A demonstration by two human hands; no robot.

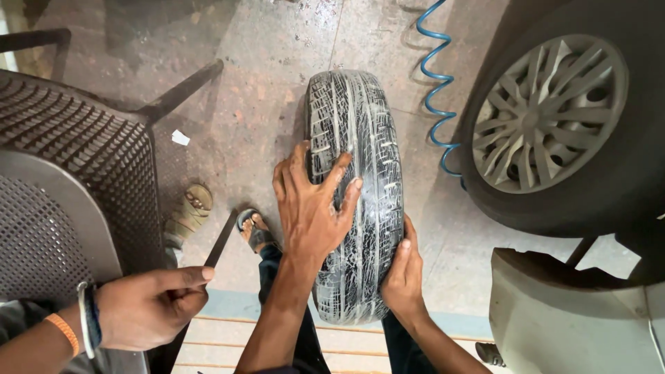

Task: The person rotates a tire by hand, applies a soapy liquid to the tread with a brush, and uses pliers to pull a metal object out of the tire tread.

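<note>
A worn tyre (357,194) stands upright on the concrete floor (263,83) at centre frame. We press our left hand (312,208), fingers spread, flat on its tread, while our right hand (404,273) cups its lower right side, fingers together. At lower left, another person's hand (149,308) is curled closed; a car wheel (547,114) fills the upper right.
</note>
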